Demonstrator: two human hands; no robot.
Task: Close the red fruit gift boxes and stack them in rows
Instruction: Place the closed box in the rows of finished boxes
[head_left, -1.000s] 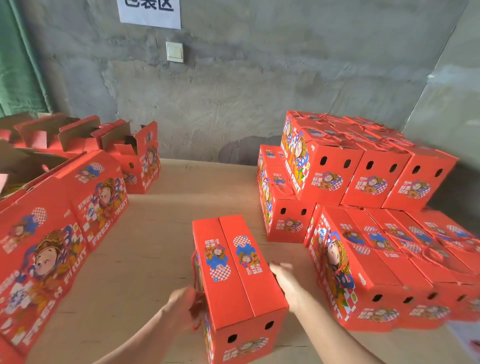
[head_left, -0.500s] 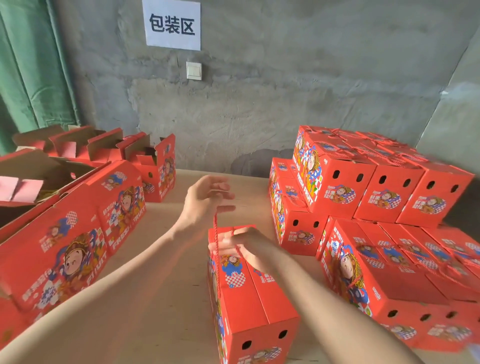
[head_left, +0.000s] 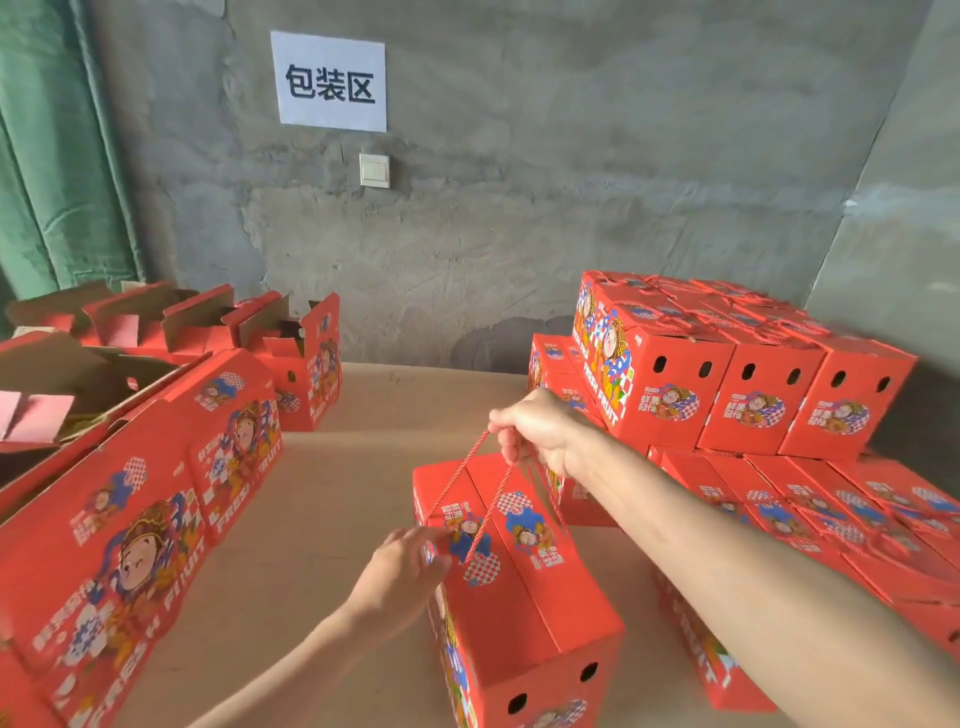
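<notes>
A closed red gift box (head_left: 524, 597) stands on the table in front of me, end with two round holes toward me. My right hand (head_left: 540, 431) grips the red twisted rope handles (head_left: 475, 488) above the box's far end, pulling them up taut. My left hand (head_left: 402, 571) rests against the box's upper left edge with its fingers loosely curled. To the right, closed red boxes are stacked in rows (head_left: 748, 395), an upper tier on a lower tier (head_left: 810, 514).
Closed boxes (head_left: 130, 530) lie along the left. Behind them stand open boxes with raised flaps (head_left: 291, 353). The brown table surface (head_left: 337, 499) runs between the two groups up to a grey concrete wall (head_left: 519, 208). A green curtain (head_left: 52, 156) hangs at the left.
My right hand has risen from the box top with the rope handles in its grip. My left hand has dropped from above the box to its left edge. The view has tilted upward.
</notes>
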